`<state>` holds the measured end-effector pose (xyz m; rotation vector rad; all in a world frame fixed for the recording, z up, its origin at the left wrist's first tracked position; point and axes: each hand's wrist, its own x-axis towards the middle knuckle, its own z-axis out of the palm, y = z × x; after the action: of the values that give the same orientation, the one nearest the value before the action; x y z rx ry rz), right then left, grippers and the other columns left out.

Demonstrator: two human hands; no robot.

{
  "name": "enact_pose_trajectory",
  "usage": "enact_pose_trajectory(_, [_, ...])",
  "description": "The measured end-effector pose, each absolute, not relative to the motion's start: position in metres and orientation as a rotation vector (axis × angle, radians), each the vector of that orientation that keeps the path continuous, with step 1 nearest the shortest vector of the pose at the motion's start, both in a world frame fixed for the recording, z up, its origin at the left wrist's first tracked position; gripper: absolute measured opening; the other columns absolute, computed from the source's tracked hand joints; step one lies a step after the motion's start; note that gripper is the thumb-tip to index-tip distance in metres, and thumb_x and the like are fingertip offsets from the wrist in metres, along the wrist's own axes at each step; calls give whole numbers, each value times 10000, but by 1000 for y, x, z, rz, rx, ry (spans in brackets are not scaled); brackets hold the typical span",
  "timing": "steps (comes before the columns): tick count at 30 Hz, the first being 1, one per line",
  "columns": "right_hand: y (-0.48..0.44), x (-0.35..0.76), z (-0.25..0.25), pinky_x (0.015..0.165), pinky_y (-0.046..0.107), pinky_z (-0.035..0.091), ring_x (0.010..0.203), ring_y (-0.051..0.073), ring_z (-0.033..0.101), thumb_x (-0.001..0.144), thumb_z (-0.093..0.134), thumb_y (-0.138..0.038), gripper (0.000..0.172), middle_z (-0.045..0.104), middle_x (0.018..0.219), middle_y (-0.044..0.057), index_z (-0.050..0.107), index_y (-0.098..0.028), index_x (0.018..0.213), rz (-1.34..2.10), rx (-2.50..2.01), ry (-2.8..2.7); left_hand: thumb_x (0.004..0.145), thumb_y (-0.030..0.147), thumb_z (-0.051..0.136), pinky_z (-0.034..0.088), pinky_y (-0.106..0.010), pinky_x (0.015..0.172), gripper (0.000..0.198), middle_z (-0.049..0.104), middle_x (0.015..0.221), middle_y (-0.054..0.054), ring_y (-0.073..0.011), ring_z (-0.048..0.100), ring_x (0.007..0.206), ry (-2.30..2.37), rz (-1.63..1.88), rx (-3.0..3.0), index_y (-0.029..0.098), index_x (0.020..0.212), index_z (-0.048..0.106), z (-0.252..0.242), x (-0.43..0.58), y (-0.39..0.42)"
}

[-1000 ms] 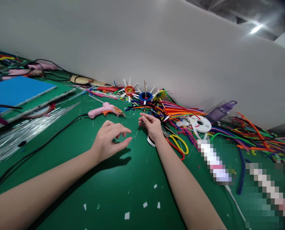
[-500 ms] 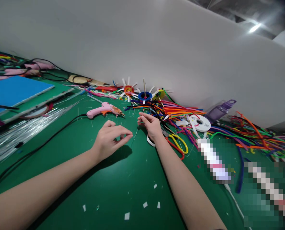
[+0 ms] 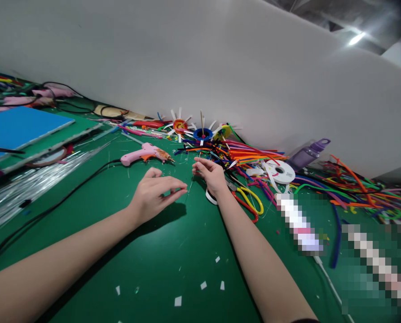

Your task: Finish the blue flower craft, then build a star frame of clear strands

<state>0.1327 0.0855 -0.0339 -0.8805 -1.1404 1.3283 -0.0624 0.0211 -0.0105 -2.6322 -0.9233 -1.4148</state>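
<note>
Since the earlier frame, the left hand has closed from spread fingers to a pinch. I see both hands grasping one thin wire above the table: the left at its lower end, the right hand near its top. One glue gun lies at 10 o'clock, one pair of scissors at 4 o'clock, and a pile of pipe cleaners at 2 o'clock.

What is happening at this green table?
A person's right hand pinches the upper part of a thin pale wire, and the left hand closes on its lower end above the green mat. A pink glue gun lies beyond the left hand. Scissors with yellow and red handles lie beside the right wrist, near a heap of coloured pipe cleaners.
</note>
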Motion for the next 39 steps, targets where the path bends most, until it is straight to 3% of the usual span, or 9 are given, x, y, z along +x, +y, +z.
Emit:
enact_pose_trajectory(24, [86, 133, -33, 715, 291, 543, 664, 106, 623, 620, 783, -390, 355, 686, 760, 6, 710, -198, 910, 1328, -897, -1135, 893, 263, 549, 465, -253, 765, 121, 737, 842, 6, -118, 650, 749, -954, -1398, -2816, 208, 880, 656, -14, -59, 22])
enact_pose_trajectory(31, [86, 131, -29, 693, 291, 538, 781, 134, 617, 686, 706, -450, 381, 662, 969, 43, 649, -215, 980, 1309, -894, -1084, 909, 263, 520, 457, -255, 777, 143, 735, 858, 13, -111, 654, 767, -958, -1361, -2834, 219, 894, 655, -16, -60, 24])
enact_pose_trajectory(39, [93, 137, -29, 866, 349, 505, 1030, 164, 570, 770, 584, -502, 459, 523, 1197, 59, 453, -275, 1147, 1122, -811, -925, 902, 235, 536, 439, -249, 784, 115, 732, 859, 10, -106, 644, 761, -924, -1367, -2838, 208, 900, 648, -18, -60, 25])
